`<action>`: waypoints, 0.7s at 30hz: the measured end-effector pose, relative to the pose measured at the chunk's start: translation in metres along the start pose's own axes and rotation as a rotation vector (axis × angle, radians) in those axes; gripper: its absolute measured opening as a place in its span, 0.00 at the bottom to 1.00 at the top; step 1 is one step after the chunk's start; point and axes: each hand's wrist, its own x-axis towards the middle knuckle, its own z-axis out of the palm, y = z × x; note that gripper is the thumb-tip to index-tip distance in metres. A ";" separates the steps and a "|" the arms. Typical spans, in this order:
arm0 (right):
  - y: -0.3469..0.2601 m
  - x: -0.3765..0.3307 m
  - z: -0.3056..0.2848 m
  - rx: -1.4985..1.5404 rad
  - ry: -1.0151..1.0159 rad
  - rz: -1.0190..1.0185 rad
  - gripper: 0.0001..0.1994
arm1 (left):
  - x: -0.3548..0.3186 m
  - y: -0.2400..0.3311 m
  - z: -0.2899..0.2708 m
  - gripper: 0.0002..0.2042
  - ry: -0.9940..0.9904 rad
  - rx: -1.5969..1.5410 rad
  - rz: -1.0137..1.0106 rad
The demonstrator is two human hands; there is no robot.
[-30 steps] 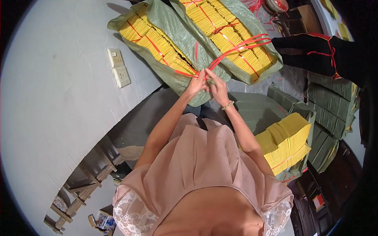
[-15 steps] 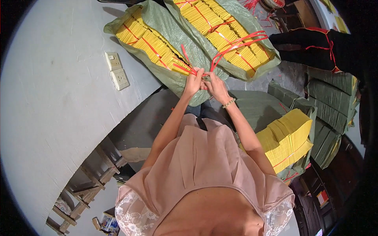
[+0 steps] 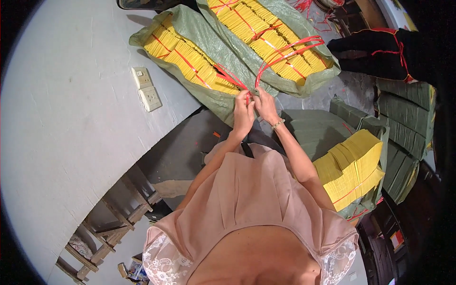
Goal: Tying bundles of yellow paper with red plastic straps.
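My left hand (image 3: 243, 114) is closed on red plastic strapping (image 3: 231, 76), whose loose ends stick up past my fingers. Right beside it, my right hand (image 3: 266, 106), with a beaded bracelet at the wrist, pinches another red strand (image 3: 271, 60) that loops away to the far right. Both hands meet over the near edge of a green woven sack (image 3: 227, 103). Inside that sack lie yellow paper stacks (image 3: 187, 61) bound with red bands. A second open green sack (image 3: 311, 85) beside it holds similar yellow stacks (image 3: 280, 50). My fingers hide where the strands come together.
A pale wall (image 3: 80, 104) with switch and socket plates (image 3: 146, 89) rises at the left. Near my right arm lies a large yellow paper bundle (image 3: 354, 168). Wrapped green packages (image 3: 403, 114) and a person in dark trousers (image 3: 375, 50) are at the right.
Both hands have drawn slightly closer to me, and my left hand has turned more upright. The red ends above my left hand have shifted right.
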 end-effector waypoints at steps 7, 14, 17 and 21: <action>0.008 -0.004 0.006 0.047 0.080 -0.060 0.06 | 0.012 0.003 -0.004 0.15 -0.040 0.364 0.146; -0.002 -0.008 0.002 0.143 0.113 -0.033 0.05 | 0.025 -0.002 -0.005 0.07 -0.073 0.493 0.179; -0.001 -0.007 0.002 0.149 0.113 -0.014 0.05 | 0.029 -0.018 -0.012 0.10 -0.173 0.419 0.048; 0.001 -0.006 0.003 0.138 0.092 -0.011 0.06 | 0.047 -0.032 -0.031 0.14 -0.348 -0.139 -0.450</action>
